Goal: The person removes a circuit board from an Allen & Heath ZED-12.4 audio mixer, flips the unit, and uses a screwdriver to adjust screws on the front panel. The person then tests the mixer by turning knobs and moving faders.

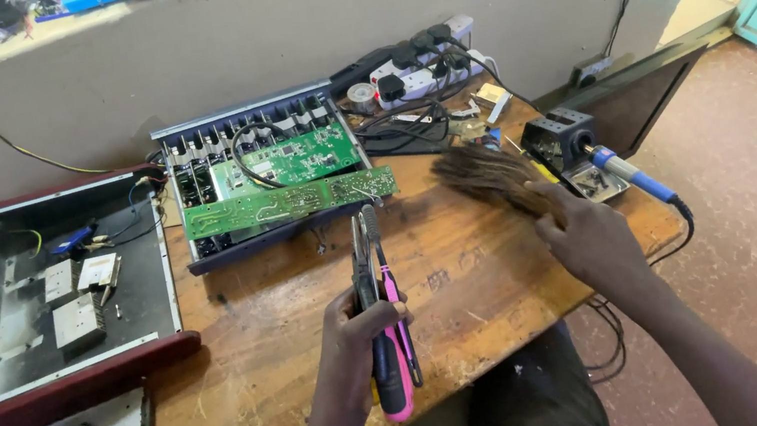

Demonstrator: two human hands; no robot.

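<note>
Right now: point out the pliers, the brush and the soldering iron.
pliers (pixel 362 256), head view, on the metal jaws above the left hand.
brush (pixel 484 176), head view, on the bristles.
soldering iron (pixel 634 174), head view, on the blue handle.

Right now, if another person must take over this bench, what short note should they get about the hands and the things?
Left hand: closed around pliers and a pink-handled screwdriver, tips pointing toward the boards.
Right hand: gripping a small bristle broom that lies across the wooden table.
Things: the opened chassis sits at the table's back with a green circuit board tilted up along its front edge. A second open case is on the left. The soldering iron rests in its stand on the right.
Done: cover off, board lifted out.
Left: board not refitted, chassis still open.
</note>
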